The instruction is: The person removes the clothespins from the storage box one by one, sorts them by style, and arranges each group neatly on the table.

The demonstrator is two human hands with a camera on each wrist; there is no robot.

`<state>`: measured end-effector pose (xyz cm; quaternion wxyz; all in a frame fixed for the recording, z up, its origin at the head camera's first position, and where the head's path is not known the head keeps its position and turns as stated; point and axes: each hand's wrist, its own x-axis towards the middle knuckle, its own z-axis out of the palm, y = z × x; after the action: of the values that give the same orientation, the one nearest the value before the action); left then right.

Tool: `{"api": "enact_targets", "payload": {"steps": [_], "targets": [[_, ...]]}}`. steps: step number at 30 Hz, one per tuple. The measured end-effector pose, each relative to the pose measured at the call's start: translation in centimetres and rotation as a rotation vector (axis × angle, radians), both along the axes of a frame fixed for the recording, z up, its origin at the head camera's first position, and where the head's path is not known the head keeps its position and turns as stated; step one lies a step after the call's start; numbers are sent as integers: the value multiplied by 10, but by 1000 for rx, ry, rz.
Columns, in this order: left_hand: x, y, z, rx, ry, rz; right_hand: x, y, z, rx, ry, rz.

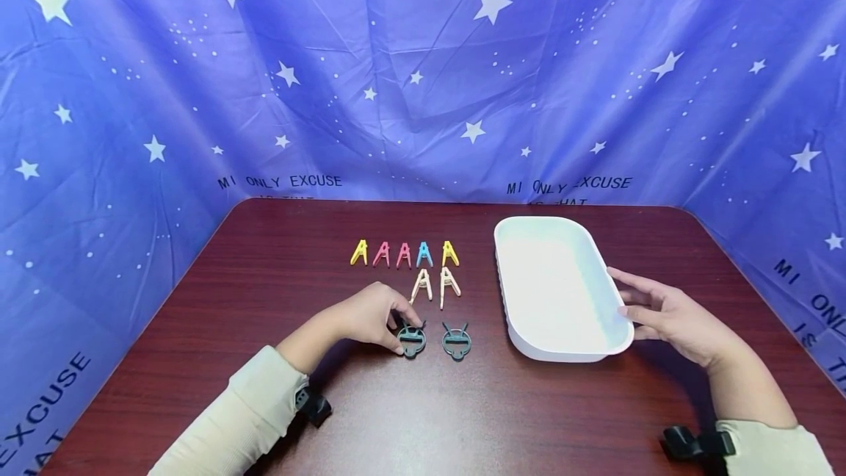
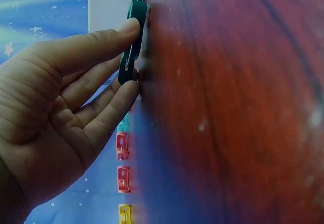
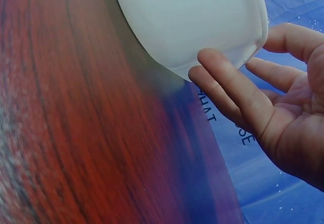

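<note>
My left hand [image 1: 370, 316] pinches a dark green ring-shaped piece [image 1: 412, 344], with thumb and fingertips at its edges close over the table; in the left wrist view the dark green ring-shaped piece [image 2: 135, 29] shows edge-on. To its right lies a matching green ring-shaped piece [image 1: 457, 344] with two prongs pointing away. My right hand [image 1: 681, 318] holds the right side of a white tray [image 1: 562, 355], thumb at the rim and fingers along the outer wall. The right wrist view shows fingertips [image 3: 215, 62] against the white tray [image 3: 172, 47].
Behind the green pieces stand two beige clothespins [image 1: 449, 285]. Farther back is a row of small clothespins: yellow [image 1: 359, 253], two red [image 1: 404, 255], blue [image 1: 424, 255] and yellow [image 1: 450, 253]. A blue star-patterned curtain [image 1: 396, 79] surrounds the dark red wooden table [image 1: 277, 255].
</note>
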<state>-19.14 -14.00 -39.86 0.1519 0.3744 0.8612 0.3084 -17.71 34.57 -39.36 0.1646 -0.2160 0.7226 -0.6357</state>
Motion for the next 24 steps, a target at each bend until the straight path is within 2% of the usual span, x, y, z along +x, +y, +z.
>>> {"api": "enact_targets", "payload": {"steps": [9,14,19,24], "targets": [[-4,2,0,-71,127,-34,-3,0,0,-9,-3,5],[-4,4,1,-90,152,-44,-3,0,1,25,8,-16],[1,0,5,-65,164,-33,0,1,0,62,34,-59],[6,-11,7,2,207,-7,4,2,1,151,101,-149]]}}
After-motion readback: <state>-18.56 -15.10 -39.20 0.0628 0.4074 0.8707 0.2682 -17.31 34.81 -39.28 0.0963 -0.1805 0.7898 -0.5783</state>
